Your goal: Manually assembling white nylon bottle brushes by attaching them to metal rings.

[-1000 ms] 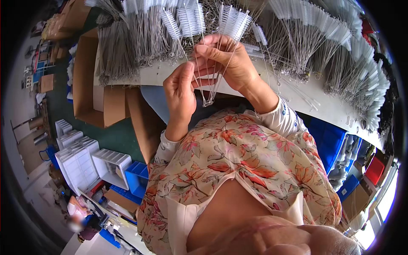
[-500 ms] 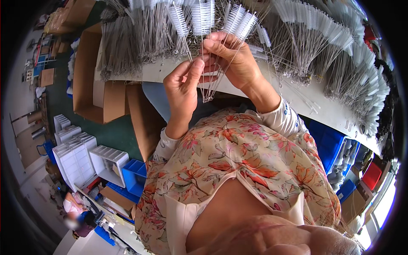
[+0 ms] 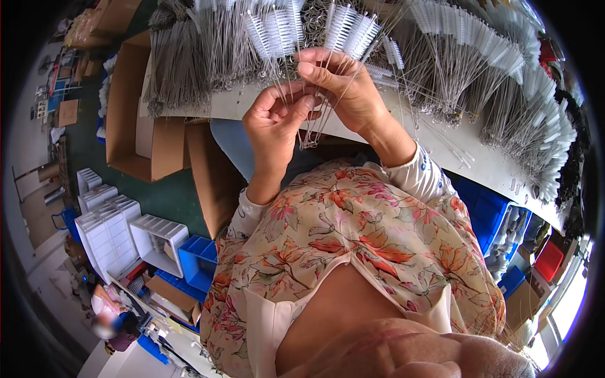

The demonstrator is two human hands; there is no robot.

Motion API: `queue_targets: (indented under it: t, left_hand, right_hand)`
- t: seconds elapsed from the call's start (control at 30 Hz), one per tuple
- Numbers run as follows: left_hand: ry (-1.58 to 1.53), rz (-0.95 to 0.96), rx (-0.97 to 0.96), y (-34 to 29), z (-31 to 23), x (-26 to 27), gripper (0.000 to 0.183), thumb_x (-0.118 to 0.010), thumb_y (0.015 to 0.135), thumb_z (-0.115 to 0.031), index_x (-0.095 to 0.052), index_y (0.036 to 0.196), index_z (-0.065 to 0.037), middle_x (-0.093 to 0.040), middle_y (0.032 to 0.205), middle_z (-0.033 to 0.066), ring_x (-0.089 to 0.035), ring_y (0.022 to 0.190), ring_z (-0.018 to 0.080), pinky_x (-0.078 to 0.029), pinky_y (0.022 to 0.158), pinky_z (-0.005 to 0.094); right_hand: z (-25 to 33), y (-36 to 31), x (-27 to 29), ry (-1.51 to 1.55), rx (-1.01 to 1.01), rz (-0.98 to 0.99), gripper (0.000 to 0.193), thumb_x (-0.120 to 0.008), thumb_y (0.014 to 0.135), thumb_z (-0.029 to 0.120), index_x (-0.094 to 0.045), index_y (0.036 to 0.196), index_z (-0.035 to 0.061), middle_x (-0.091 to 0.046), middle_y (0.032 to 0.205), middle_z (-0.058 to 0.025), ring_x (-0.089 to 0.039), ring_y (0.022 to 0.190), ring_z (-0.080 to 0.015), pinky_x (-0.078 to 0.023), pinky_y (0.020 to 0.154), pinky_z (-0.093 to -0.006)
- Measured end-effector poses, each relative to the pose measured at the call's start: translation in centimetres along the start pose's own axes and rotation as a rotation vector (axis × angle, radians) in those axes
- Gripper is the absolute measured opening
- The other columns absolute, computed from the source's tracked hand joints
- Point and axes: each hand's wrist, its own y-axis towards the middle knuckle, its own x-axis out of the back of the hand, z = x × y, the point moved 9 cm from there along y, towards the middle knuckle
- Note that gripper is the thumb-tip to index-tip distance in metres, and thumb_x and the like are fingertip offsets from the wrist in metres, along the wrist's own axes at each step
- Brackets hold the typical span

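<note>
Several wire-handled brushes with white bristles are split between my two hands, just in front of the table. My left hand [image 3: 276,120] is closed on the wire stems of the left group of brushes [image 3: 272,34]. Thumb and fingers of my right hand [image 3: 343,82] pinch the stems of the right group of brushes [image 3: 351,31]. The bristle heads fan out upward, with a gap between the two groups. Below my fingers the looped wire ends [image 3: 307,140] come together. How many stems each hand grips is partly hidden by the fingers.
On the white table [image 3: 498,164] lie dense rows of similar brushes [image 3: 447,69], with a darker bundle [image 3: 179,69] at left. Left of me stand a cardboard box [image 3: 132,151], white crates [image 3: 107,236] and a blue crate [image 3: 199,258]. A blue bin [image 3: 476,205] sits under the table at right.
The middle brushes have shifted left and now sit beside the left group, leaving a wider gap to the right group. My left thumb has moved slightly right and down.
</note>
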Motion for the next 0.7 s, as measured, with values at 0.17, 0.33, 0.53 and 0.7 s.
queue_targets:
  t: [0.17, 0.33, 0.53, 0.7]
  left_hand:
    - [-0.008, -0.093, -0.011, 0.0, -0.4, 1.2, 0.018, -0.060, 0.081, 0.004, -0.057, 0.099, 0.006, -0.065, 0.090, 0.0135, -0.065, 0.077, 0.0191, -0.058, 0.064, 0.0323]
    - [-0.016, -0.113, -0.059, 0.0, -1.3, 2.0, 0.019, -0.061, 0.080, 0.005, -0.056, 0.099, 0.006, -0.065, 0.089, 0.0135, -0.065, 0.078, 0.0181, -0.059, 0.063, 0.0321]
    - [-0.013, -0.130, -0.096, 0.0, -1.9, 2.3, 0.018, -0.060, 0.080, 0.007, -0.056, 0.097, 0.006, -0.064, 0.090, 0.0145, -0.065, 0.076, 0.0193, -0.059, 0.063, 0.0320]
    - [-0.052, -0.135, -0.106, -0.4, -2.1, 2.8, 0.028, -0.059, 0.081, 0.007, -0.048, 0.106, 0.003, -0.064, 0.091, 0.0172, -0.066, 0.077, 0.0229, -0.059, 0.063, 0.0330]
  right_hand:
    - [-0.2, -0.2, -0.2, -0.079, 0.021, 0.064, 0.027, -0.067, 0.082, 0.012, -0.060, 0.104, -0.0016, -0.063, 0.087, -0.0059, -0.061, 0.077, -0.0126, -0.050, 0.068, -0.0248]
    - [0.0, -0.7, -0.6, -0.183, -0.002, 0.163, 0.026, -0.063, 0.083, 0.008, -0.059, 0.107, -0.0021, -0.064, 0.090, -0.0075, -0.061, 0.080, -0.0133, -0.049, 0.074, -0.0260]
    - [0.8, -0.7, -0.9, -0.339, 0.099, 0.138, 0.020, -0.064, 0.082, 0.003, -0.063, 0.101, -0.0013, -0.066, 0.088, -0.0062, -0.062, 0.082, -0.0129, -0.049, 0.077, -0.0258]
    - [0.6, -0.5, -1.3, -0.359, 0.139, 0.111, 0.015, -0.065, 0.082, 0.005, -0.065, 0.096, -0.0007, -0.066, 0.089, -0.0070, -0.061, 0.083, -0.0121, -0.049, 0.078, -0.0258]
